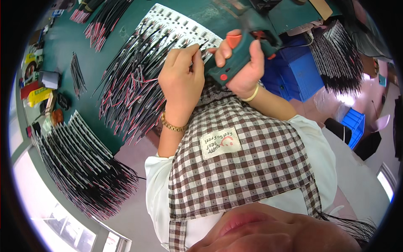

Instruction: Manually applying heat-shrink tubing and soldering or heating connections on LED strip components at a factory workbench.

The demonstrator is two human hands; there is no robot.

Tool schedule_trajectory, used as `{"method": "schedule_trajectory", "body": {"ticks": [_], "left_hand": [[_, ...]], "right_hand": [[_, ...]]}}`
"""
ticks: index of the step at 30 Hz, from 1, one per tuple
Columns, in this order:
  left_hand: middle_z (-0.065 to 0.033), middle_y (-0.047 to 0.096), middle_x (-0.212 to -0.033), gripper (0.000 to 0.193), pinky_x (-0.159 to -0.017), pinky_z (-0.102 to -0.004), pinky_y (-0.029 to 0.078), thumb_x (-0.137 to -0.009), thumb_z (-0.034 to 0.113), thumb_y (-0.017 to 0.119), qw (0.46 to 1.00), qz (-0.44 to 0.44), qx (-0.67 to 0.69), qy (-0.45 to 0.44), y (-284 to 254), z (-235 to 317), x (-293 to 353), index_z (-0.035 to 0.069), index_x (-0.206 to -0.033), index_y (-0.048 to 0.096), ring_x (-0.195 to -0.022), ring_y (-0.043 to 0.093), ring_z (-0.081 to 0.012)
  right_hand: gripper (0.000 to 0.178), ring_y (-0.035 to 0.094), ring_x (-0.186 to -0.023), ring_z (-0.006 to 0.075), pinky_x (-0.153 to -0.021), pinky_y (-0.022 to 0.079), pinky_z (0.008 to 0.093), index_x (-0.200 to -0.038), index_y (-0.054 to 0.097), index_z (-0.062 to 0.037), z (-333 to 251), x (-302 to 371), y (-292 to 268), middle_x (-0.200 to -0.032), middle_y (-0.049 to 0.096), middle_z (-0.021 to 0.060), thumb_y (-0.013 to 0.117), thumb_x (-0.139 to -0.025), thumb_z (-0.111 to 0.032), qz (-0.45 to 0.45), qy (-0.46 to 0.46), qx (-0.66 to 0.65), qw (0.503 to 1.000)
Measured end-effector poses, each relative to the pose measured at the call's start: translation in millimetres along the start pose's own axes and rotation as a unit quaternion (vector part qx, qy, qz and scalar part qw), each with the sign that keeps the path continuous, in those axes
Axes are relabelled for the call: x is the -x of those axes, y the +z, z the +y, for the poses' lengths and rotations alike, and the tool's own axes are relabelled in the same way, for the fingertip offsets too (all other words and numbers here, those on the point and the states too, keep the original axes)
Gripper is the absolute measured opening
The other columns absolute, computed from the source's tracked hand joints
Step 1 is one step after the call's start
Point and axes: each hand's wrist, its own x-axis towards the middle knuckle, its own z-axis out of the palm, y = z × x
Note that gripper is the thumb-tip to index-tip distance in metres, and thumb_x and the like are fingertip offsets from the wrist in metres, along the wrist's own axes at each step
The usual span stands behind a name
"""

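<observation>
My left hand (pixel 182 75) is closed in a pinch at the near right edge of a white panel (pixel 166 13) with rows of small dark parts. A thin black wire (pixel 204 43) shows at the fingertips; the rest of it is hidden. Around the grip of a green pistol-shaped hand tool (pixel 241 54) with an orange trigger, my right hand (pixel 247 73) is wrapped. The tool's front end points away from me and is partly blurred. From the panel, a thick spread of black and red wires (pixel 134 88) fans toward me, left of my left hand.
Bundles of wires (pixel 100 31) lie at the far left of the green table (pixel 94 63), with a smaller bunch (pixel 77 73) nearer. Stacked wired strips hang at the table's left edge (pixel 79 168) and at right (pixel 338 59). A blue bin (pixel 300 75) stands at right.
</observation>
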Motion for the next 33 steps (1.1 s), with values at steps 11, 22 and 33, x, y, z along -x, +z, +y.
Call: {"method": "schedule_trajectory", "body": {"ticks": [11, 22, 33], "left_hand": [[-0.0014, 0.057, -0.070, 0.019, -0.048, -0.0299, 0.043, -0.069, 0.005, 0.070, 0.990, 0.006, -0.110, 0.088, 67, -14, -8, 0.013, -0.086, 0.069, -0.056, 0.055, -0.0188], [-0.0088, 0.061, -0.078, 0.013, -0.060, -0.0320, 0.047, -0.077, 0.000, 0.068, 0.997, -0.015, -0.052, 0.056, 31, -2, -5, 0.003, -0.088, 0.062, -0.068, 0.059, -0.0252], [-0.0007, 0.042, -0.064, 0.022, -0.050, -0.0233, 0.032, -0.099, 0.027, 0.046, 0.867, 0.337, 0.351, -0.109, -130, -79, 37, 0.006, -0.094, 0.051, -0.054, 0.036, -0.0107]], "right_hand": [[0.051, 0.054, -0.068, 0.0144, -0.090, 0.040, 0.0391, -0.123, 0.039, -0.0052, -48, 5, -63, -0.079, 0.049, 0.0036, 0.030, -0.095, -0.048, -0.058, 0.018, 0.150, 0.987], [0.054, 0.055, -0.070, 0.0151, -0.086, 0.042, 0.0386, -0.123, 0.039, -0.0042, -58, 26, -82, -0.080, 0.050, 0.0042, 0.041, -0.093, -0.048, -0.040, 0.065, 0.199, 0.977], [0.049, 0.054, -0.065, 0.0154, -0.093, 0.041, 0.0399, -0.124, 0.039, -0.0069, 18, -9, 22, -0.078, 0.050, 0.0033, 0.032, -0.095, -0.045, -0.148, 0.158, 0.043, 0.975]]}}
